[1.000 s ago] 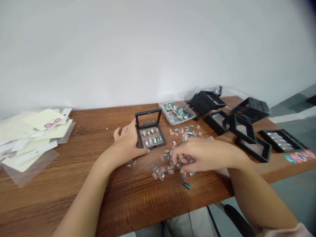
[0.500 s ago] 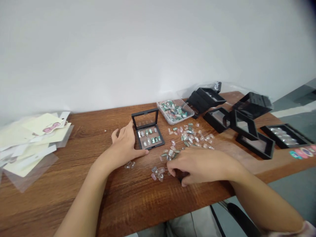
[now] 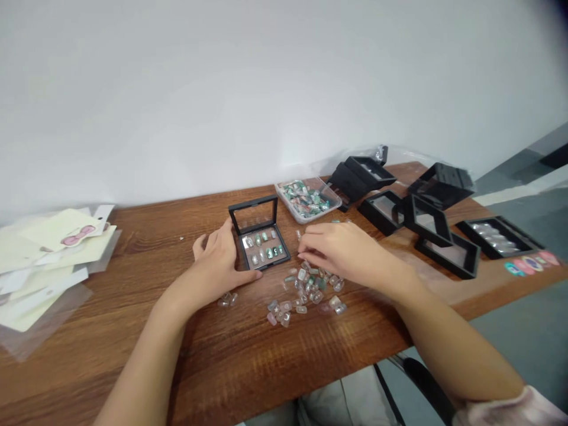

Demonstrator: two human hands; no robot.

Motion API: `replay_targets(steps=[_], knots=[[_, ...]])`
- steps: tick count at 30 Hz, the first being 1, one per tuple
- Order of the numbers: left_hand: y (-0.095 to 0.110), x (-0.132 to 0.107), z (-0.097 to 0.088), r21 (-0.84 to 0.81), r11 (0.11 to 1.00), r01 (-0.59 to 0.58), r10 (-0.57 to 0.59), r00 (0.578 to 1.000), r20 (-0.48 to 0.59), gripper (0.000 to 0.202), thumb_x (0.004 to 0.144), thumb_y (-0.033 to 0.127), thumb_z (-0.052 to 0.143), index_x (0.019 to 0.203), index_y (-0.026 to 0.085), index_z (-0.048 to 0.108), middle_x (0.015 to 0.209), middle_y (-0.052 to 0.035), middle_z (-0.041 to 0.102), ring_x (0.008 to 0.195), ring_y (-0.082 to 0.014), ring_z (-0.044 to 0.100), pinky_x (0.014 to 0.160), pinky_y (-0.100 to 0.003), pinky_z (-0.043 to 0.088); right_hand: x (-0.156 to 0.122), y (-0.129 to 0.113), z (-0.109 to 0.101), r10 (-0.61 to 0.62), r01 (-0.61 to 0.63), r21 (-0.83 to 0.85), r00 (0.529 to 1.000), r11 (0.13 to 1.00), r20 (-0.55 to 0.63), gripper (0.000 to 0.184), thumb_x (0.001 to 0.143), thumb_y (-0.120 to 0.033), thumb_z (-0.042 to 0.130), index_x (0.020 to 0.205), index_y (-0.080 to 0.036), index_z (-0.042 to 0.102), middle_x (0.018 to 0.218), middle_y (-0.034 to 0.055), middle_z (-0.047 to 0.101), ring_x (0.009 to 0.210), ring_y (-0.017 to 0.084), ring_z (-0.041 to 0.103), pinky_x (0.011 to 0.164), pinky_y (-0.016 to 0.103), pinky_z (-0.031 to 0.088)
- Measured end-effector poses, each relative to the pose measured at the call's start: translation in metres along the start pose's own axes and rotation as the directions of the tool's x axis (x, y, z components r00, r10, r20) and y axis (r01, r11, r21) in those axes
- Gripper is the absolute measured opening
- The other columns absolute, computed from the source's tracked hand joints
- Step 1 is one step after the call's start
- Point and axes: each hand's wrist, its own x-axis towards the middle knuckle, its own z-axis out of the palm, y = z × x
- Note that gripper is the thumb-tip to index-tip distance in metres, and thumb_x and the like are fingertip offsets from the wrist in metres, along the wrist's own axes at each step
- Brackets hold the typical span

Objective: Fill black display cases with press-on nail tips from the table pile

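**A:** Where's the right grip [image 3: 337,251] now?

**B:** Up over the far edge of the loose nails [image 3: 308,290] — a moment ago it was down at their near side. The fingers are curled, tips dipping toward the pile on the counter [image 3: 266,361]. Whether they're pinching a nail, I can't tell.

**A:** And the left grip [image 3: 215,263]?

**B:** Spread open and holding nothing between its fingers, set against the black case [image 3: 265,251] — fingers down its left side, thumb along the front edge. The lid stands up, with nails in rows inside.

**A:** What's around them?

**B:** A clear tub of nails [image 3: 302,218] just beyond the case, two stray nails [image 3: 226,300] near the left wrist, and more black cases [image 3: 448,257] off to the right.
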Motion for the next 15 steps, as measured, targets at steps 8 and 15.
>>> replay_targets(steps=[8, 15], knots=[[-0.006, 0.003, 0.004, 0.022, 1.0, 0.015, -0.015, 0.999, -0.035, 0.104, 0.071, 0.055, 0.073, 0.15, 0.028, 0.011, 0.143, -0.015, 0.044, 0.131, -0.0417, 0.042, 0.109, -0.064, 0.017, 0.009, 0.0, 0.014, -0.004, 0.001, -0.195, 1.0, 0.981, -0.015, 0.02, 0.097, -0.024, 0.055, 0.091, -0.019, 0.072, 0.086, 0.0043, 0.069, 0.075, 0.016, 0.062, 0.058, 0.027, 0.03], [-0.008, 0.003, 0.001, 0.039, 0.997, 0.064, -0.062, 0.997, -0.04, 0.102, 0.07, 0.056, 0.073, 0.148, 0.025, 0.014, 0.137, -0.0142, 0.048, 0.128, -0.0414, 0.044, 0.108, -0.063, 0.019, 0.009, 0.001, 0.016, -0.044, 0.049, -0.177, 0.998, 0.983, 0.032, 0.021, 0.097, -0.028, 0.055, 0.091, -0.02, 0.074, 0.086, 0.0032, 0.07, 0.075, 0.016, 0.063, 0.056, 0.029, 0.028]])
